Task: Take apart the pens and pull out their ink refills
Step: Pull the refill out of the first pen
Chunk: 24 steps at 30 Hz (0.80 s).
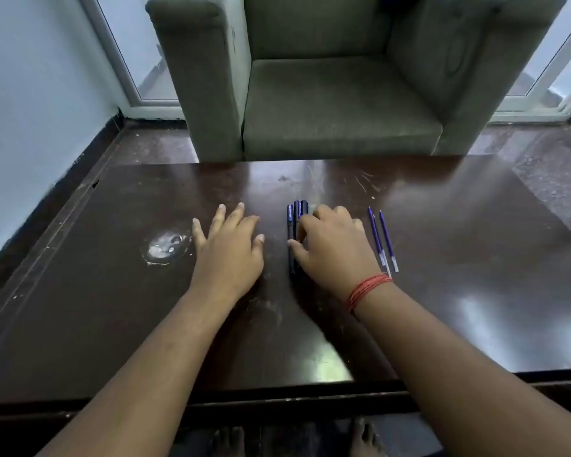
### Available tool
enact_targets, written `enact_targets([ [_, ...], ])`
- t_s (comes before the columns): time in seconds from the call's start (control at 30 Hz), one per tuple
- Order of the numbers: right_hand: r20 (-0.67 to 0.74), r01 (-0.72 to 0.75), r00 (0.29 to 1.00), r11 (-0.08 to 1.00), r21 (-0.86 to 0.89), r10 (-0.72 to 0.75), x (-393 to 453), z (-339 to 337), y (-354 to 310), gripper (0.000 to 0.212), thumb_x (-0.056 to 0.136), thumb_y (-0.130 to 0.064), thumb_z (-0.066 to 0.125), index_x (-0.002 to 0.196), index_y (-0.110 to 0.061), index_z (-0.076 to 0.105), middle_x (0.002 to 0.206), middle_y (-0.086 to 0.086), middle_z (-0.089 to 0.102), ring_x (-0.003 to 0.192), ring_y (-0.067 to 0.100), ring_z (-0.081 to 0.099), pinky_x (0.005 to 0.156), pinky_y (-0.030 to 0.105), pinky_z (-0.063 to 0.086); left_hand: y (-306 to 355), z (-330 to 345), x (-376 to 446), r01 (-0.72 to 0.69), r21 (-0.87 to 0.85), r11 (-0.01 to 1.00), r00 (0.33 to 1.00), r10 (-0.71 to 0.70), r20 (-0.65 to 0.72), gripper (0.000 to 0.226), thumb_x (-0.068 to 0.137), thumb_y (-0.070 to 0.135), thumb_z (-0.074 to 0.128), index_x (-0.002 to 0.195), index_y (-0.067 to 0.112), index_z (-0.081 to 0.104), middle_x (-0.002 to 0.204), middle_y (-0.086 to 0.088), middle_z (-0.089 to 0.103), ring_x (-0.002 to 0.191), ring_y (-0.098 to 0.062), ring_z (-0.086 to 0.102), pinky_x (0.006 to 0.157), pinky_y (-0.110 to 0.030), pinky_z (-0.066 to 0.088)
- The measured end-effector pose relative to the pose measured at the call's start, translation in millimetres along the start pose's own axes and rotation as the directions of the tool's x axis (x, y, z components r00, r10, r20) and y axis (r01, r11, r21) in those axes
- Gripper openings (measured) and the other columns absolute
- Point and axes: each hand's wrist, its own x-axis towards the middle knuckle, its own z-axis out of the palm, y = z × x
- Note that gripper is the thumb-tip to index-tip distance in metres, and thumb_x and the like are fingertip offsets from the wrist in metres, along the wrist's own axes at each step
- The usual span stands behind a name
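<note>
Head view is directed down at a dark, glossy wooden table (442, 258), marked by scratches and a pale round stain (166, 247). A cluster of dark blue pens (294, 225) is laid side by side near the middle of the table, pointing away from the person. The right hand (330, 245) is placed over this cluster, fingers curled around the pens and thumb pressed against their near side. A red thread bracelet (368, 288) is worn on that wrist. The left hand (229, 245) is rested flat on the table, fingers spread, just left of the pens and apart from them. Two blue ink refills (381, 237) are laid parallel, just right of the right hand. Printing on the pens cannot be read. A grey-green armchair (327, 94) is seen beyond the table.
</note>
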Motion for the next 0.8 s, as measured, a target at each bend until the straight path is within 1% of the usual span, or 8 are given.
enact_targets([
  [0.1, -0.013, 0.035, 0.999, 0.995, -0.095, -0.037, 5, 8, -6, 0.032, 0.091, -0.050, 0.054, 0.098, -0.020, 0.061, 0.111, 0.002, 0.056, 0.106, 0.028, 0.049, 0.087, 0.045, 0.041, -5, 2, 2, -0.016, -0.006, 1.000, 0.997, 0.015, -0.074, 0.035, 0.099, 0.029, 0.050, 0.134, 0.026, 0.057, 0.158, 0.003, 0.038, 0.151, -0.021, 0.020, 0.120, -0.059, 0.001],
  [0.23, 0.006, 0.007, 1.000, 0.991, -0.135, -0.006, 4, 14, -10, 0.037, 0.090, -0.051, 0.055, 0.104, -0.018, 0.062, 0.116, 0.004, 0.056, 0.108, 0.030, 0.049, 0.088, 0.047, 0.040, -5, 2, -3, -0.035, -0.031, 0.999, 0.995, 0.032, -0.092, 0.032, 0.099, 0.027, 0.051, 0.129, 0.026, 0.060, 0.153, 0.005, 0.044, 0.149, -0.020, 0.024, 0.121, -0.058, 0.002],
  [0.4, 0.025, -0.035, 0.999, 0.992, -0.122, 0.038, 2, 16, -12, 0.039, 0.090, -0.052, 0.054, 0.104, -0.017, 0.062, 0.115, 0.005, 0.056, 0.108, 0.029, 0.049, 0.088, 0.046, 0.040, -5, 1, -6, -0.031, -0.062, 0.998, 0.995, 0.024, -0.099, 0.029, 0.098, 0.028, 0.053, 0.125, 0.026, 0.062, 0.151, 0.004, 0.046, 0.148, -0.020, 0.026, 0.122, -0.057, 0.002],
  [0.57, -0.023, -0.016, 1.000, 0.994, -0.108, 0.014, 3, 20, -16, 0.036, 0.089, -0.047, 0.056, 0.106, -0.016, 0.057, 0.113, 0.005, 0.054, 0.104, 0.028, 0.050, 0.084, 0.044, 0.041, -3, 0, -9, -0.027, -0.069, 0.997, 0.995, 0.020, -0.100, 0.028, 0.097, 0.028, 0.053, 0.124, 0.026, 0.062, 0.151, 0.004, 0.046, 0.148, -0.020, 0.025, 0.122, -0.056, 0.001],
  [0.67, 0.011, 0.008, 1.000, 0.994, -0.112, -0.007, 2, 23, -18, 0.035, 0.090, -0.048, 0.054, 0.106, -0.017, 0.060, 0.112, 0.004, 0.055, 0.105, 0.027, 0.050, 0.085, 0.044, 0.041, -3, 2, -7, -0.023, -0.077, 0.997, 0.995, 0.015, -0.101, 0.028, 0.097, 0.028, 0.053, 0.124, 0.026, 0.062, 0.150, 0.004, 0.046, 0.148, -0.020, 0.025, 0.122, -0.056, 0.002],
  [0.8, 0.063, -0.019, 0.998, 0.994, -0.106, 0.026, 3, 22, -20, 0.031, 0.092, -0.044, 0.051, 0.101, -0.017, 0.063, 0.111, 0.005, 0.057, 0.105, 0.027, 0.050, 0.088, 0.043, 0.041, -3, 2, -7, -0.017, -0.084, 0.996, 0.996, 0.009, -0.090, 0.029, 0.098, 0.029, 0.052, 0.125, 0.026, 0.061, 0.151, 0.005, 0.045, 0.148, -0.019, 0.023, 0.123, -0.054, 0.000],
])
